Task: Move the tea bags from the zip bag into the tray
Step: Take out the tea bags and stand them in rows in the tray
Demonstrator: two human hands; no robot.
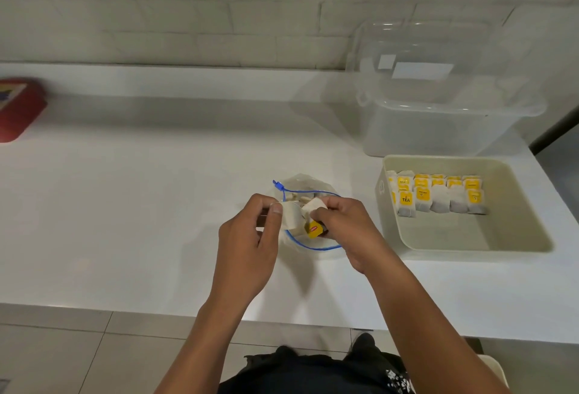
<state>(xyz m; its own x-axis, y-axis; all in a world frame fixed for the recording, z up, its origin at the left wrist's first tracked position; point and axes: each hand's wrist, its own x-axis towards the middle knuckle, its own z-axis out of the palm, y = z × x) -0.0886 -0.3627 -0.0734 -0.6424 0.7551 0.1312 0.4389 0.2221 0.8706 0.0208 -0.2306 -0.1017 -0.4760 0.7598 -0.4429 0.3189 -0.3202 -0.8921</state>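
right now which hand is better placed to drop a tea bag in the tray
Probably the right hand: it pinches a tea bag and is nearer the tray, which lies to its right. The left hand is farther away.

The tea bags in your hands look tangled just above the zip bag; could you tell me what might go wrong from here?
1. The left hand and right hand each pinch a tea bag; if their strings are tangled, pulling them apart could tear the paper or snap off the yellow tag.
2. The zip bag lies loose on the counter, held by neither hand, so lifting could drag it along.
3. The tray holds neat rows; a careless drop might topple them.
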